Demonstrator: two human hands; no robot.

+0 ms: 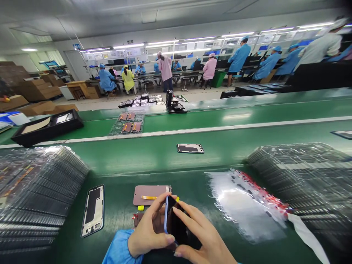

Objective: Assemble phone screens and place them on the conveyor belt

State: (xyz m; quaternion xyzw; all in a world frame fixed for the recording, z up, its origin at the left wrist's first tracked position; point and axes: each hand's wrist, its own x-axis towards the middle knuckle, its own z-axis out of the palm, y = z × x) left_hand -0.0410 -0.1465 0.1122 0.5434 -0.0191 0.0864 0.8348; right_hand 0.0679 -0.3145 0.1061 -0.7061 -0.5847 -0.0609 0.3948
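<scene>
Blue-edged phone [176, 226]: tilted between both hands over the middle of the near edge of the green bench [118, 205].
Dark face: uneven pressure from the fingertips could, I judge, shift or smear it.
Yellow tab [177, 199]: stands at the phone's upper end beside the fingertips; a stray finger might snag and pull it.
Drop risk: only the hands appear to support the phone, so a loosened thumb could let it fall against the brown panel [151, 190] just beyond.
Left hand [150, 231]: half curled, grasping the phone's blue side, thumb toward the lower end.
Right hand [206, 233]: fingers bent and slightly spread, grasping lightly, tips on the dark face and upper end, thumb by the lower end.
Bench left: a phone frame [92, 211] lies flat, beside the stacked clear trays [66, 172] at the left edge.
Bench right: loose film strips [233, 198] with red tabs reach toward another tray stack [308, 176] at the right edge.
</scene>
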